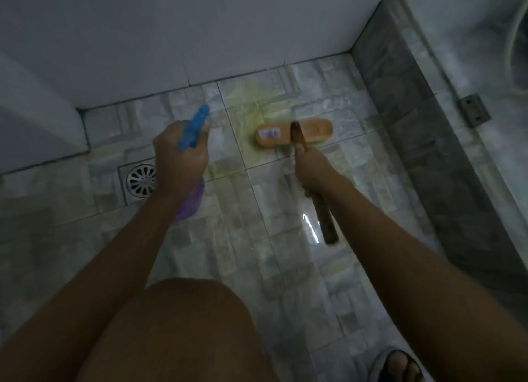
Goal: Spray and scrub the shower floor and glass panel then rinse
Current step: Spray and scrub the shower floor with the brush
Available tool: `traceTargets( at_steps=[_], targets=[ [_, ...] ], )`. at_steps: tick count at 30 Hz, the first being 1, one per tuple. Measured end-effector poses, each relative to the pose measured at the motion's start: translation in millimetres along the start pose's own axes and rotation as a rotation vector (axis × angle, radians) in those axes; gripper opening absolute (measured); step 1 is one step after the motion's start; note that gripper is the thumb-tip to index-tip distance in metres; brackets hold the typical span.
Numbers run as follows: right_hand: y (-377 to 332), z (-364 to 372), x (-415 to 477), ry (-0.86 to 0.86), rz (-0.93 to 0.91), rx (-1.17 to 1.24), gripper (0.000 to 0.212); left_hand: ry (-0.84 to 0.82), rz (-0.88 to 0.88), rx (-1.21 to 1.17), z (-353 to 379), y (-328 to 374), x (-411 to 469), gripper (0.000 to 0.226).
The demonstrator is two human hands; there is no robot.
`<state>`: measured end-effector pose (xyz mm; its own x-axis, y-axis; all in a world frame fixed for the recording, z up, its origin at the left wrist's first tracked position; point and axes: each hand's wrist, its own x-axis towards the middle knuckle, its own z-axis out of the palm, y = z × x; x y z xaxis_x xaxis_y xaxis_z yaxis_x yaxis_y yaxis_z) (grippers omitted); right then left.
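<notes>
My left hand (178,156) grips a spray bottle (194,130) with a blue trigger head and a purple body, its nozzle pointing toward the far wall. My right hand (313,170) grips the dark wooden handle (325,221) of a scrub brush. The tan brush head (294,136) lies flat on the wet tiled shower floor (271,210), over a yellowish patch of cleaner (251,107) near the wall. A glass panel is not clearly visible.
A round metal floor drain (140,181) sits left of my left hand. White tiled walls (200,38) close the back. A grey raised curb (414,110) with a metal bracket (473,110) runs along the right. My knee (183,324) and sandalled foot (400,367) are below.
</notes>
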<state>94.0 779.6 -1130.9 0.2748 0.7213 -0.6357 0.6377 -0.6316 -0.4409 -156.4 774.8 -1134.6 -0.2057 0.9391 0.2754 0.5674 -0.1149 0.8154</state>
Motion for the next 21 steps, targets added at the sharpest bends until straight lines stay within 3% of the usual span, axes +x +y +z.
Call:
traceTargets(
  at_steps=[4, 7, 11, 15, 18, 21],
  targets=[
    [-40.1, 9.4, 10.5, -0.07, -0.113, -0.005, 0.052, -0.029, 0.053, 0.073, 6.0, 11.2, -3.5, 0.033],
    [12.3, 15.9, -27.1, -0.115, -0.098, -0.106, 0.052, -0.038, 0.042, 0.073, 4.0, 11.1, -3.2, 0.033],
    [63.1, -9.9, -63.0, -0.112, 0.073, -0.131, 0.055, -0.047, 0.038, 0.064, -1.1, 8.9, -3.1, 0.032],
    [4.7, -34.4, -25.4, -0.075, -0.032, -0.18, 0.042, -0.026, 0.026, 0.038, -1.4, 6.3, 0.3, 0.035],
    [-58.2, -29.1, 16.4, -0.047, -0.11, -0.083, 0.041, -0.035, 0.06, 0.069, 1.2, 10.1, -3.5, 0.034],
    [-72.8, -8.3, 29.8, -0.066, -0.169, -0.091, 0.042, -0.028, 0.044, 0.061, 2.1, 9.1, -4.2, 0.033]
  ],
)
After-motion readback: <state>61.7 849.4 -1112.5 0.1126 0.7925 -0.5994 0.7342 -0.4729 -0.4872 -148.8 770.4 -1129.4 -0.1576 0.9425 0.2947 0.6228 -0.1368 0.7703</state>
